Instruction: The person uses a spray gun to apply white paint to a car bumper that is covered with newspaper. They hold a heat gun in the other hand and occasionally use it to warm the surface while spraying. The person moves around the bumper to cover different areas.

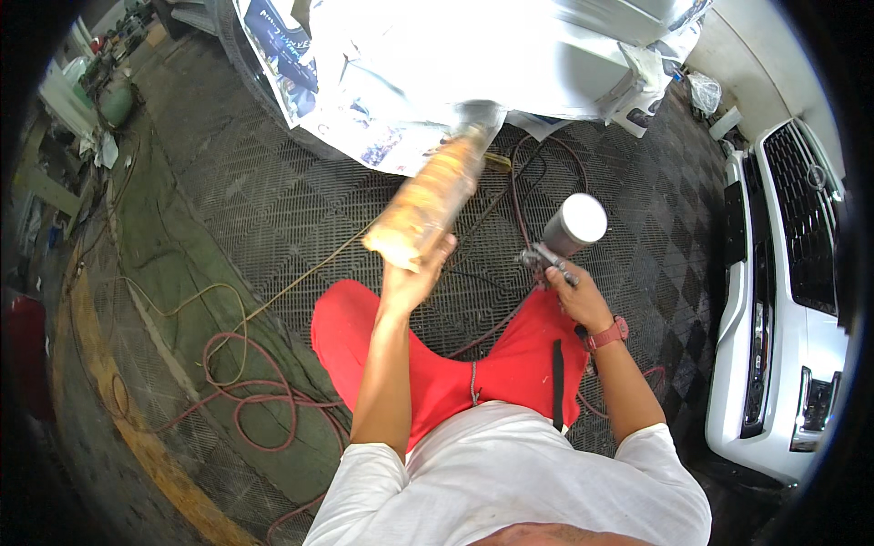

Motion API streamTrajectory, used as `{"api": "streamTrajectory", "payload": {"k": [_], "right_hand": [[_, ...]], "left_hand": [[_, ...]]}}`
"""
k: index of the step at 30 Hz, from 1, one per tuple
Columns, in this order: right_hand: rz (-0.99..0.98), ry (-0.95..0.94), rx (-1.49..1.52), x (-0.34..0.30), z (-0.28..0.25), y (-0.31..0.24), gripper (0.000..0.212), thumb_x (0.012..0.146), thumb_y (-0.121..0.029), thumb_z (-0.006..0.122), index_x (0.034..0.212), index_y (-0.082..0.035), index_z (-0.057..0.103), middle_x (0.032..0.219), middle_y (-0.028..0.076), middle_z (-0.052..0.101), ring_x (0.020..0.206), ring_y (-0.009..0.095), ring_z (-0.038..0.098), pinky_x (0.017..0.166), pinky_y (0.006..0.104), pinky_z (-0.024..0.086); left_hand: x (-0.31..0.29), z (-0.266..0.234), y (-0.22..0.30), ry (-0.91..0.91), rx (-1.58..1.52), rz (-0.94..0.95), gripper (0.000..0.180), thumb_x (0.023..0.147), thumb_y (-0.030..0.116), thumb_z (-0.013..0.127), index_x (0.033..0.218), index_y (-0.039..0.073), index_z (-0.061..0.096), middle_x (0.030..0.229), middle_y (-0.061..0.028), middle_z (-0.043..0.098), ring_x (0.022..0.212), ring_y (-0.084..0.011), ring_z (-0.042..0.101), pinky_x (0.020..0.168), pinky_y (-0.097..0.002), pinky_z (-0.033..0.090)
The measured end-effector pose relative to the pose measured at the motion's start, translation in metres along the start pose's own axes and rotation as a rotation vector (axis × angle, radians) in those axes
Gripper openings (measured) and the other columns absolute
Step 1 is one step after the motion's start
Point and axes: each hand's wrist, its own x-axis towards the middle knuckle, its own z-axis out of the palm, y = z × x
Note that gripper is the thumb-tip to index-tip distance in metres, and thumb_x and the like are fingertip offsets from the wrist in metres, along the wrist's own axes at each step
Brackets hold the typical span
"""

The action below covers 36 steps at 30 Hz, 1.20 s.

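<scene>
My left hand (411, 284) is closed around the wide lower end of a yellow-orange, bottle-shaped object (426, 202), which is smeared by motion. Its narrow end points up and away, close in view to the lower edge of a white car body panel (455, 55). Over my right thigh, my right hand (577, 296) grips a metal spray gun (544, 258). A cup with a round white lid (583, 218) sits on top of the gun. Part of the gun is hidden behind my fingers.
Masking paper (382, 136) covers the panel's lower left, beside a dark tyre (246, 82). Reddish hoses (264, 400) coil over a green mat (173, 246) at left. Dark grid tiles (291, 200) form the floor. A white car front (774, 300) stands at right.
</scene>
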Motion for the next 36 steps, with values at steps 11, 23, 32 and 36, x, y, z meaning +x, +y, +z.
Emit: {"api": "streamTrajectory", "payload": {"k": [11,23,32,36], "right_hand": [[-0.449,0.397,0.248,-0.007,0.008,-0.19,0.066,0.111,-0.058,0.04,0.13,0.001,0.066,0.103,0.009,0.074,0.055,0.004,0.053,0.046,0.0189,0.043],[-0.601,0.425,0.273,0.032,0.043,-0.264,0.053,0.112,-0.044,0.05,0.103,0.005,0.069,0.064,0.0,0.049,0.06,0.009,0.045,0.057,0.0298,0.041],[-0.579,0.449,0.286,0.029,0.013,-0.268,0.061,0.109,-0.058,0.048,0.117,-0.001,0.067,0.089,0.008,0.074,0.073,0.01,0.071,0.045,0.0196,0.047],[-0.664,0.564,0.332,0.022,-0.005,-0.266,0.064,0.108,-0.059,0.049,0.118,0.002,0.067,0.094,0.013,0.075,0.083,0.014,0.074,0.046,0.0201,0.048]], "left_hand": [[-0.012,-0.014,0.001,0.262,-0.229,-0.071,0.023,0.094,0.015,0.079,0.106,0.007,0.06,0.085,0.0,0.058,0.077,-0.0099,0.056,0.067,-0.0296,0.05],[-0.04,-0.034,-0.008,0.326,-0.301,-0.06,0.026,0.097,0.015,0.078,0.113,0.004,0.06,0.089,-0.0005,0.061,0.078,-0.0087,0.056,0.071,-0.0293,0.05],[-0.048,-0.03,-0.026,0.092,0.065,-0.04,0.024,0.098,0.018,0.077,0.11,0.003,0.063,0.095,-0.0021,0.063,0.082,-0.0109,0.059,0.074,-0.0303,0.051],[-0.043,-0.022,-0.025,0.134,-0.048,-0.071,0.028,0.097,0.022,0.078,0.111,0.003,0.063,0.096,-0.0028,0.063,0.084,-0.0124,0.059,0.075,-0.0332,0.051]]}}
